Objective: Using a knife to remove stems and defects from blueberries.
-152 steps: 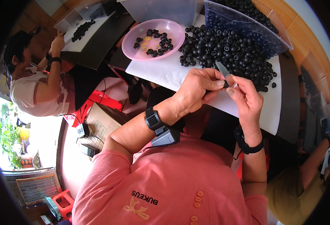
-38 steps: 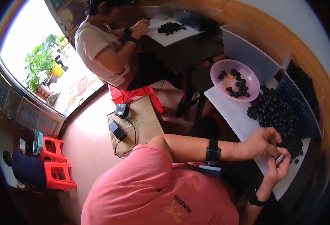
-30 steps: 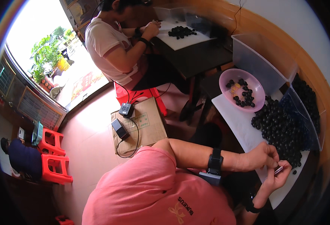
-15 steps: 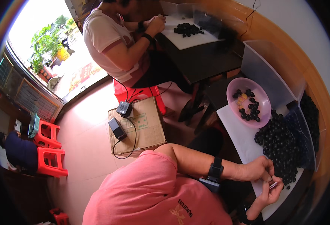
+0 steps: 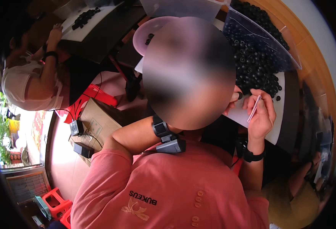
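Note:
A blurred round patch covers most of my left hand (image 5: 233, 100). Its visible fingertips pinch a small black round piece (image 5: 240, 95). My right hand (image 5: 263, 118) is closed on a slim pale pink stick-like tool (image 5: 254, 108), its tip a short way from the piece. Both hands are over a white sheet (image 5: 286, 82) on the dark table. Just beyond them is a heap of black round pieces (image 5: 253, 65), several with a hole in the middle. A pink bowl (image 5: 139, 38) with some black pieces is partly hidden by the patch.
A clear plastic bin (image 5: 294, 61) with more black pieces lies beyond the heap. A co-worker (image 5: 34, 82) sits at the left by another sheet of pieces. A cardboard box (image 5: 97, 120) with black devices stands on the floor. Another person (image 5: 297, 194) is at the lower right.
The view has swung round, so the bowl, box and co-worker now appear further left. My hands, close together before, are now slightly apart, and the tool shows more fully.

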`<state>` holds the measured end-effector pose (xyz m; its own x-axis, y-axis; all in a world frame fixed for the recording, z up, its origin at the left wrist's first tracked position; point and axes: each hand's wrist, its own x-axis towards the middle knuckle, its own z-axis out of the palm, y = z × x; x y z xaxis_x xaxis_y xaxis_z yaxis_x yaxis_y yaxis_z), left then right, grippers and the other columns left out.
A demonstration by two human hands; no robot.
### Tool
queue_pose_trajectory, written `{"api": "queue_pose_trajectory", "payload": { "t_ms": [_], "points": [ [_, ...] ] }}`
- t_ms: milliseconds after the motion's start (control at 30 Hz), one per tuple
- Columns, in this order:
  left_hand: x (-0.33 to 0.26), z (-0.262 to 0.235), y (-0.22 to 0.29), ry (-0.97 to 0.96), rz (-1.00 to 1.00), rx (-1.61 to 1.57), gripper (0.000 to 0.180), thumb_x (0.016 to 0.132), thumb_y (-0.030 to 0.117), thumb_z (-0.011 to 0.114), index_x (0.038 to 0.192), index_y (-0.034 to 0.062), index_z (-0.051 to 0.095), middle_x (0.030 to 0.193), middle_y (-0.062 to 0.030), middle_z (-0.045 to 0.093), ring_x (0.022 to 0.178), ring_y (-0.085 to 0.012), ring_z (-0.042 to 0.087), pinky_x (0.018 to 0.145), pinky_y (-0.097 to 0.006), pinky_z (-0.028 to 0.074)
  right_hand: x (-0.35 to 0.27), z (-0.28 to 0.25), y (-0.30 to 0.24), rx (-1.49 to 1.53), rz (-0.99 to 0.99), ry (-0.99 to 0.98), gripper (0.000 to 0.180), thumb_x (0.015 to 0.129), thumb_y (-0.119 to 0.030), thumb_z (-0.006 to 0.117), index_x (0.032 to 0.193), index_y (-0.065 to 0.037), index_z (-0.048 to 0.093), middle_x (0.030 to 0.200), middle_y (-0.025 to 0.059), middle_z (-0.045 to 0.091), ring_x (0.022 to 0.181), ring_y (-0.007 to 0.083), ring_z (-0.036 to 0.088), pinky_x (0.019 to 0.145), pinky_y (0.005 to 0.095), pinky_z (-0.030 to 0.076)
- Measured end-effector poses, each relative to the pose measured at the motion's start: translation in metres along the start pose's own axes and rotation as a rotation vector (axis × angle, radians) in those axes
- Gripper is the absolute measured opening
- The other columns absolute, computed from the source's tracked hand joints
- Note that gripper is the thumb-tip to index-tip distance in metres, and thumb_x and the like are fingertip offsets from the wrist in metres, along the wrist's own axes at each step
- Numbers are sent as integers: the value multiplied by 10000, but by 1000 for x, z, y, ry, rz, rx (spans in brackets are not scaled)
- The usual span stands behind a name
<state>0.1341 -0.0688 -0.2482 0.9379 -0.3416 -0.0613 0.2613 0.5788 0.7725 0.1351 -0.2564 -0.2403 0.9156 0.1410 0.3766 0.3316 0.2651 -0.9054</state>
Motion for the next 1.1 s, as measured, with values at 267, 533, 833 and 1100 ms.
{"api": "queue_pose_trajectory", "payload": {
  "t_ms": [267, 533, 833, 1100],
  "points": [
    [5, 7, -30, -88, 140, 43, 111, 855, 67, 652, 959, 30, 644, 692, -13, 618, 548, -96, 579, 485, -245, 482, -24, -28, 19, -249, -89, -20, 346, 849, -30, 648, 1171, 59, 560, 947, 54, 576, 814, 109, 502, 783, 240, 434],
    [2, 4, -24, -77, 107, 30, 27, 883, 11, 605, 882, -15, 611, 651, -57, 602, 503, -136, 587, 409, -274, 477, -13, -14, 24, -366, -101, -57, 328, 826, -17, 650, 1138, 47, 567, 1024, 72, 595, 944, 152, 556, 885, 270, 447],
    [-4, 5, -23, -81, 80, 22, 67, 903, 50, 604, 902, -16, 616, 709, -53, 612, 557, -123, 598, 435, -267, 470, -16, -17, 21, -362, -65, -33, 318, 883, -77, 627, 1166, 50, 554, 842, 25, 531, 757, 108, 485, 704, 236, 414],
    [-11, -9, -11, -8, 100, -10, 187, 903, 76, 632, 1071, 1, 666, 786, -57, 663, 657, -134, 647, 564, -280, 541, -7, -3, 18, -86, -79, 41, 245, 949, -47, 532, 1147, 79, 601, 775, 34, 570, 657, 78, 459, 615, 229, 367]
  ]
}}
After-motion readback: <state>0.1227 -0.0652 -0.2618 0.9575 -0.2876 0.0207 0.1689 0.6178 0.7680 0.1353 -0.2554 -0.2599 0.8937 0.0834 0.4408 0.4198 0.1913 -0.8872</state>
